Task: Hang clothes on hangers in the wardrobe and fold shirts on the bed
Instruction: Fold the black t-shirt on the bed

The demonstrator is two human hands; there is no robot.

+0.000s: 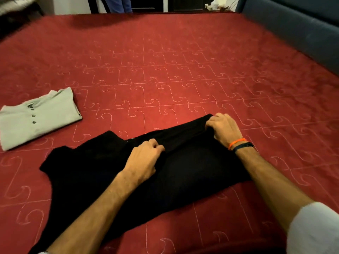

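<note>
A black shirt (pixel 183 173) lies spread on the red bedspread (pixel 183 70) close to the near edge. Its far edge is folded over toward me. My left hand (pixel 145 158) pinches that folded edge near the shirt's middle, fingers curled. My right hand (pixel 222 128) grips the same fold at the shirt's far right corner; an orange band and a dark band sit on its wrist. One short sleeve sticks out to the left. A folded pale grey shirt (pixel 36 118) with dark buttons lies at the left, apart from the black one.
A dark blue padded headboard (pixel 293 28) runs along the bed's right side. Beyond the far edge stand dark furniture and a person's blue trouser legs (pixel 122 4). A dark heap of cloth (pixel 12 17) sits at the far left corner.
</note>
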